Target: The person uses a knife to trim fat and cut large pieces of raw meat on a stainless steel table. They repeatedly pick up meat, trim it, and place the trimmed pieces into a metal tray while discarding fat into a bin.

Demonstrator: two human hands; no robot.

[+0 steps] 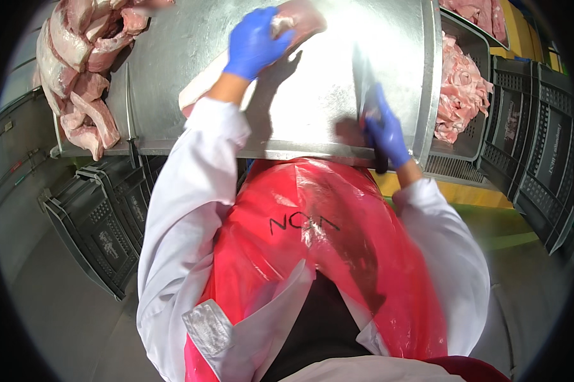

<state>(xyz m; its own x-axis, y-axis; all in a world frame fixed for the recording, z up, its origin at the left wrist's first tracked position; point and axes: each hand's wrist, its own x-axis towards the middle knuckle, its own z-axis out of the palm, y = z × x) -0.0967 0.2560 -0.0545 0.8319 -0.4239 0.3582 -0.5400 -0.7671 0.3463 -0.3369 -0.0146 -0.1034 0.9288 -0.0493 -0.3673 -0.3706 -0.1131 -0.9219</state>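
My left hand [252,43], in a blue glove, is closed on a long piece of meat [305,24] near the far edge of the metal table [312,114]. The pale end of that piece sticks out below my wrist, and its pinkish end shows beyond my fingers. At the table's near right side my right hand [387,130], gloved in blue too, is wrapped round the dark handle of a knife [363,76]. Its blade points away from me and is blurred. The blade and the meat are apart.
Large cuts of meat [77,57] are piled on the table's left end, with a sharpening steel [129,105] beside them. To the right, a bin [475,137] holds pale pink trimmings [459,95]. Dark plastic crates [545,140] stand further right; more crates [99,223] stand lower left.
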